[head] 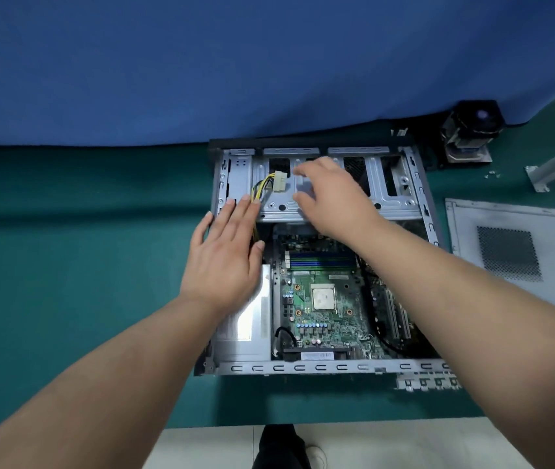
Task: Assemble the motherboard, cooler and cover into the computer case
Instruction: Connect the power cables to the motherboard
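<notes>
Two bare hands were over the open grey metal computer case (320,368), which lay flat on the green-covered table (66,265) w/ its top side off. Left hand (225,255) was flat & open, fingers together, palm down over the case's left edge, just above the silver power supply box (252,336) & beside the yellow-black cable bundle (259,188) w/ its white connector. Right hand (328,198) was spread open over the grey metal drive cage (394,201) at the far end, holding nothing; whether fingertips touched the metal, can't tell (blurred). Green motherboard (320,309) sat inside the case, square CPU in the middle bare, no cooler on it. Black fan cooler (472,130) stood on the table past the case's far right corner, well apart. Grey perforated side cover panel (519,245) lay flat on the table just right of the case.
</notes>
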### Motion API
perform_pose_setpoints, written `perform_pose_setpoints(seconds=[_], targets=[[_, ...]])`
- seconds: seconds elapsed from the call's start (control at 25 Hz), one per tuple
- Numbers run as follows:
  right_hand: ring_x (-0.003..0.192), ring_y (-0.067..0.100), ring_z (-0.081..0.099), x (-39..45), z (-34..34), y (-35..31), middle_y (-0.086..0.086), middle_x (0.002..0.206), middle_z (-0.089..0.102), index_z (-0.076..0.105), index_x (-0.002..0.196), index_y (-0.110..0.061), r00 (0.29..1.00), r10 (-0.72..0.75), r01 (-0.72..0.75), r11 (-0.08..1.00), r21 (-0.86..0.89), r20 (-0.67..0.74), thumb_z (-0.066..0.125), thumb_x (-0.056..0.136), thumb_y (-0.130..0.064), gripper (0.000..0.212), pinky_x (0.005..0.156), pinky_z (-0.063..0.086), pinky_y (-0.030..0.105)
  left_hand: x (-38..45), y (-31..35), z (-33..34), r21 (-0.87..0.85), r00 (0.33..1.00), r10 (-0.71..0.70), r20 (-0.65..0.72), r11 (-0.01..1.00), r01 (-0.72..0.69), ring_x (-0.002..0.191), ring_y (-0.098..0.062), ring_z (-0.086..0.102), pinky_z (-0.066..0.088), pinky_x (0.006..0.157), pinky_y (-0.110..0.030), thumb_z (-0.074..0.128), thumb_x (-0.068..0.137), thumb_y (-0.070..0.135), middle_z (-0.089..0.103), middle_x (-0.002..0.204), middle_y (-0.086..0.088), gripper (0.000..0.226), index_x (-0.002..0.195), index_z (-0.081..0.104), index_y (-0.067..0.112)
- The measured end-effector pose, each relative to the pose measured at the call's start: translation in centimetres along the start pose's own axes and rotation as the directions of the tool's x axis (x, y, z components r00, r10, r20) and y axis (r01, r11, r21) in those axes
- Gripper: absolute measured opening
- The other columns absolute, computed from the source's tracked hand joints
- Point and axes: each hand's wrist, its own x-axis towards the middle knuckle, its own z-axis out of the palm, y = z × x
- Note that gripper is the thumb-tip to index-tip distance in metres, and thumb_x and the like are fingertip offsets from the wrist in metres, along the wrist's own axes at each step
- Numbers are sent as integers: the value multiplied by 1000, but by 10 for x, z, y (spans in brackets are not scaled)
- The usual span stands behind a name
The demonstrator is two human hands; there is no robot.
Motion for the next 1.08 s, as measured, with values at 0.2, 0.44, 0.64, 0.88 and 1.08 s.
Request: perform_pose_setpoints(seconds=[0.2,0.44,0.64,0.88,1.08], targets=[[118,24,55,38,15,-14,3,130,56,62,129,-23,999,-10,10,1000,2,51,62,99,-27,30,100,47,41,-1,0,3,7,1000,17,-11,1000,-17,157,-13,10,4,127,-41,26,105,41,14,171,8,60,163,13,35],[99,23,61,16,6,-25,0,107,66,67,114,-22,977,-155,160,987,22,-150,64,96,-30,20,87,51,42,-2,-1,0,-69,999,23,-25,997,-25,157,-13,11,4,127,-41,32,105,40,11,172,8,55,158,22,36],[94,8,68,13,-8,-30,-6,104,72,70,119,-22,986,-167,164,897,411,-28,65,95,-10,28,89,51,19,-1,-1,1,-60,1000,17,-10,998,-18,158,-15,10,2,127,-41,31,107,38,20,170,1,55,161,17,33],[101,10,62,30,14,-1,1,122,66,70,126,-17,997,10,2,988,154,-79,61,93,-2,38,99,45,19,-1,-2,0,-110,1000,6,-21,994,-9,157,-14,12,2,127,-39,35,106,36,27,167,-3,49,154,29,24],[111,22,58,34,33,-10,-1,117,59,71,120,-24,994,-105,106,991,84,-13,70,93,-27,27,94,50,37,-1,-1,1,-136,999,8,-35,991,-12,156,-15,16,3,127,-40,40,105,34,33,164,-1,45,148,34,21]])
